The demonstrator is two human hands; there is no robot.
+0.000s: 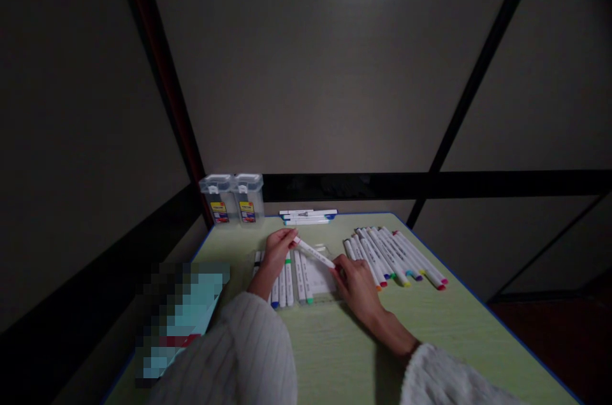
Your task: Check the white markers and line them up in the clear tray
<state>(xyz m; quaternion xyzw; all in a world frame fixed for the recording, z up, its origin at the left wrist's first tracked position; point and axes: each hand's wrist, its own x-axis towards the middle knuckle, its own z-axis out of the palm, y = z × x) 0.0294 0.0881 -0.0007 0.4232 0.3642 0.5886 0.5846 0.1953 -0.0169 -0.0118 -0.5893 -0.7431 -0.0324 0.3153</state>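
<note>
A white marker (pixel 314 252) is held at a slant between my two hands, above a clear plastic tray (pixel 329 298). My left hand (pixel 278 253) pinches its upper left end, and my right hand (pixel 356 280) grips its lower right end. Inside the tray lie several white markers (pixel 300 276) side by side, some with blue, green or black ends; my left hand and forearm hide part of them. Just right of my right hand, a loose row of white markers (pixel 389 255) with coloured ends lies on the table.
Two clear lidded boxes (pixel 233 201) stand at the table's back left corner. A small stack of markers (pixel 308 217) lies along the back edge. A blurred-out teal item (pixel 191 312) is at the left on the green table (pixel 329 354). Dark panelled walls (pixel 306 73) rise behind.
</note>
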